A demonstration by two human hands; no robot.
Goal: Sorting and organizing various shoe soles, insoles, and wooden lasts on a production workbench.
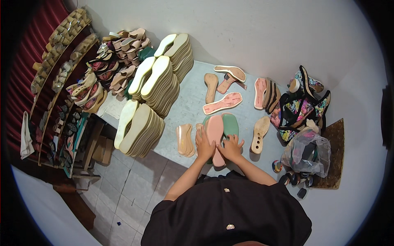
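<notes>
A pink shoe insole (215,129) lies in front of me on top of green insoles (230,124). My left hand (203,145) rests along its left edge, fingers stretched out and the thumb on the pink surface. On the other side my right hand (230,148) lies with fingers spread over the lower part of the green insole, its thumb by the pink edge. Both hands look open, pressed down rather than wrapped round anything. Left of them are clear-topped beige sole pieces (185,140). Above sits a pink patterned insole with a white rim (223,103).
Tall stacks of cream soles (152,84) line the table's (188,84) left side. A beige sole with holes (259,133) lies to the right. Beyond it are colourful wedge sandals (301,106) and a plastic bag (308,151). Shelves of footwear (61,69) stand far left.
</notes>
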